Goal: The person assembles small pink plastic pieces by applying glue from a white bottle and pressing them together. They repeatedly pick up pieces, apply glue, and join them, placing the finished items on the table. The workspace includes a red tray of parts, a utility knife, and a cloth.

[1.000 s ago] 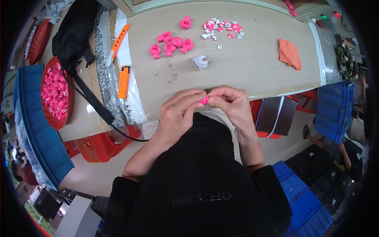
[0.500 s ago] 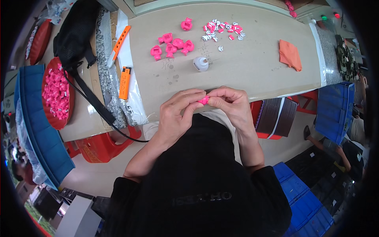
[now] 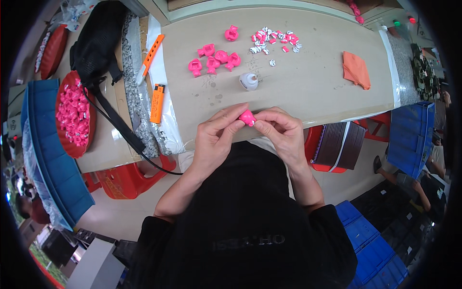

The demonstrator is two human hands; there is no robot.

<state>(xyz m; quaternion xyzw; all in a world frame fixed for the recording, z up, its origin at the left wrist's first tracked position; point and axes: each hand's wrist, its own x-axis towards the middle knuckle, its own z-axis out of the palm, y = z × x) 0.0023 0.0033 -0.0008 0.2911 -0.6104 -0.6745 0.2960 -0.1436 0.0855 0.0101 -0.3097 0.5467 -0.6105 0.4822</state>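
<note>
Between my two hands, at the table's near edge, is a small pink plastic figure piece (image 3: 247,117). My left hand (image 3: 215,135) pinches it from the left with thumb and fingers. From the right, the thumb and forefinger of my right hand (image 3: 283,132) grip its lower side, where a little white shows. A small white squeeze bottle (image 3: 249,81) stands just beyond the hands. Farther off lie several hollow pink figure pieces (image 3: 211,64), one of them (image 3: 231,33) set apart. Right of these is a scattered heap of small pink and white parts (image 3: 274,37).
An orange utility knife (image 3: 152,55) and an orange lighter (image 3: 157,103) lie at the table's left side, by a black bag (image 3: 98,43). A red tray (image 3: 61,113) full of pink pieces is farther left. An orange cloth (image 3: 356,70) rests at right. Blue crates (image 3: 410,137) stand beyond.
The pink piece has been turned in my fingers, so more of its rounded surface shows. My fingers have spread slightly around it. The whole view has shifted a little.
</note>
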